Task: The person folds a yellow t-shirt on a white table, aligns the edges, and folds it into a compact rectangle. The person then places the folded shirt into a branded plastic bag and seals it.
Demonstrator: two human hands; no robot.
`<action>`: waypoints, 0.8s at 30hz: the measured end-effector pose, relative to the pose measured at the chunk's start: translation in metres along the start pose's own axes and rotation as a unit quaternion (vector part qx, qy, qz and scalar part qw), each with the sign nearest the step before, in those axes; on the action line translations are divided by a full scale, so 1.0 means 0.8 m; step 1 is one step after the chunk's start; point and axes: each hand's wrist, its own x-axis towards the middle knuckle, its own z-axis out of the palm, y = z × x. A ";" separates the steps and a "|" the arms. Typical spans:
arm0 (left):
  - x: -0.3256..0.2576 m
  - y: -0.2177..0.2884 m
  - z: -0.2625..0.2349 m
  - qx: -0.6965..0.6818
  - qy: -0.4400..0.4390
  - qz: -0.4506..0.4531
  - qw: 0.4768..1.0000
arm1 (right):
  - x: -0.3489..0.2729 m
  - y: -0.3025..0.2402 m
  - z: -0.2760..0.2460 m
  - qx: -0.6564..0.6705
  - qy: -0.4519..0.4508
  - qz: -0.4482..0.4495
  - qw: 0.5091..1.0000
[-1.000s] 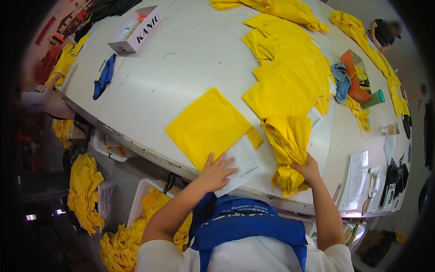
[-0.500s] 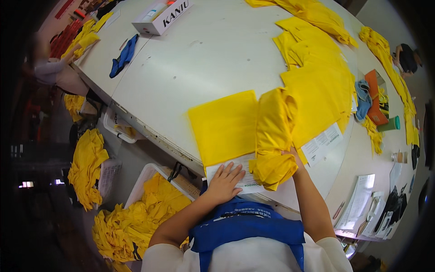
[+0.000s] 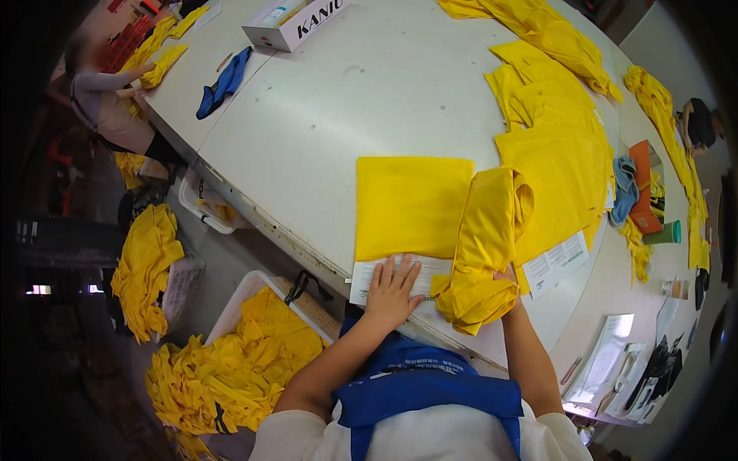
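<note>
The yellow cloth (image 3: 483,253) is bunched up near the front edge of the white table (image 3: 369,92), just to the right of a flat, folded yellow square (image 3: 411,206) and touching its right side. In the head view, the right hand (image 3: 507,278) is closed on the low end of the cloth; most of that hand is hidden behind the folds. The left hand (image 3: 392,290) lies flat with its fingers spread on a white paper sheet (image 3: 369,278) that sticks out from under the front of the square. It looks like the step now is bringing a new piece over beside the folded one while the paper is held down so it does not slip. Next, the cloth likely needs to be spread flat and smooth, and that needs both hands, so the left hand would have to let go of the paper. More yellow pieces (image 3: 557,165) lie spread to the right, with another paper (image 3: 560,263) near them. A white box (image 3: 296,21) and a blue rag (image 3: 223,81) sit far back. A bin (image 3: 254,357) of yellow cloth stands below the table. Another person (image 3: 104,96) works at the far left corner.
</note>
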 end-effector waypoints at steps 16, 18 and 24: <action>-0.007 -0.005 0.005 -0.013 0.026 0.123 0.992 | -0.013 -0.002 0.003 -0.014 0.044 -0.005 0.999; -0.011 -0.004 0.004 -0.015 0.030 0.114 0.993 | -0.019 0.008 -0.010 0.012 0.041 -0.016 0.999; 0.021 0.004 -0.010 -0.024 -0.012 0.073 0.997 | -0.023 0.030 -0.030 0.062 0.029 -0.043 0.997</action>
